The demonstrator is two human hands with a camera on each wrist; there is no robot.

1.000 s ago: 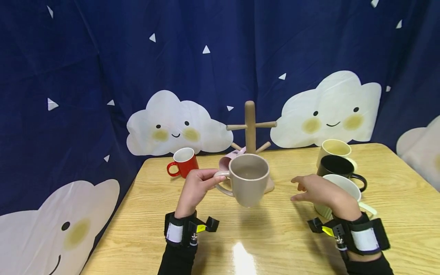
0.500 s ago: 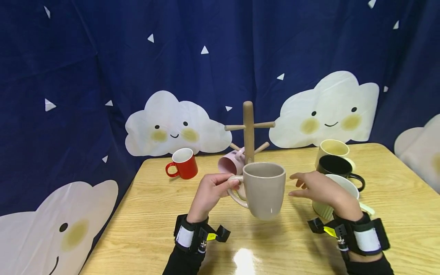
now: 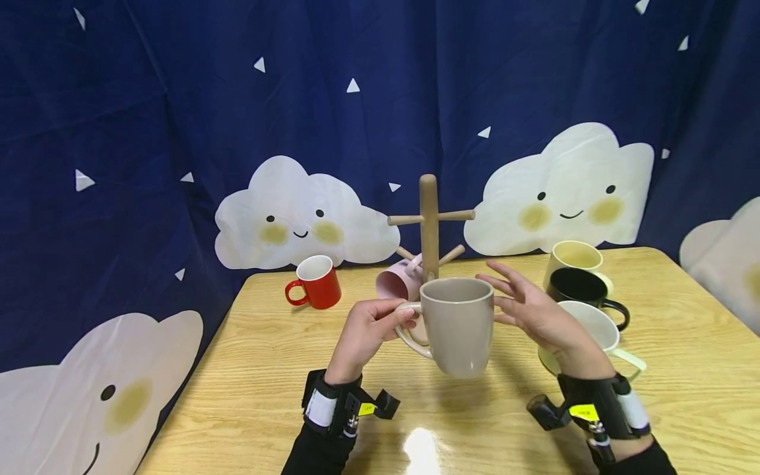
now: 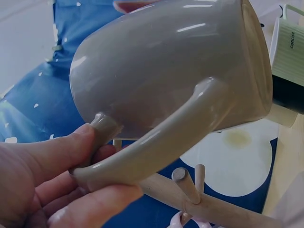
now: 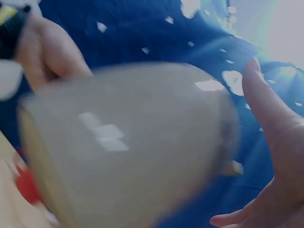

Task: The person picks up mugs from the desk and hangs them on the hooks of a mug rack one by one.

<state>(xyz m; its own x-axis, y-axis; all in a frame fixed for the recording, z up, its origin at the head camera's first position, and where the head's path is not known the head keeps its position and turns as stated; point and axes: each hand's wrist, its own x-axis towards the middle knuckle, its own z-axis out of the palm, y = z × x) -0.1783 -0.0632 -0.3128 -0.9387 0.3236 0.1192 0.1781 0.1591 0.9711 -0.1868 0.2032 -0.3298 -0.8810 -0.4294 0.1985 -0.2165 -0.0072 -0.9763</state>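
Note:
My left hand point(image 3: 371, 330) pinches the handle of a glossy beige mug point(image 3: 457, 330), held upright in the air above the table. In the left wrist view, the thumb and fingers wrap the upper part of the handle point(image 4: 142, 156). Fingers spread, my right hand point(image 3: 543, 316) is at the mug's right side, its fingertips right at the rim. The right wrist view shows the thumb point(image 5: 266, 99) stretched out beside the mug body. Behind the mug stands a wooden mug tree point(image 3: 429, 224), its lower part partly hidden. A pink mug point(image 3: 399, 282) hangs tilted on a low left peg.
A red mug point(image 3: 323, 287) stands at the table's back left. Along the right are a yellow mug point(image 3: 570, 257), a black mug point(image 3: 578, 285) and a pale green ribbed mug point(image 3: 600, 326), partly behind my right hand. A dark blue curtain point(image 3: 326, 39) with clouds hangs behind the table.
The beige mug has moved right and lower in my left hand, then stayed nearly still. My right hand has turned, spread its fingers and come up to the mug's right side.

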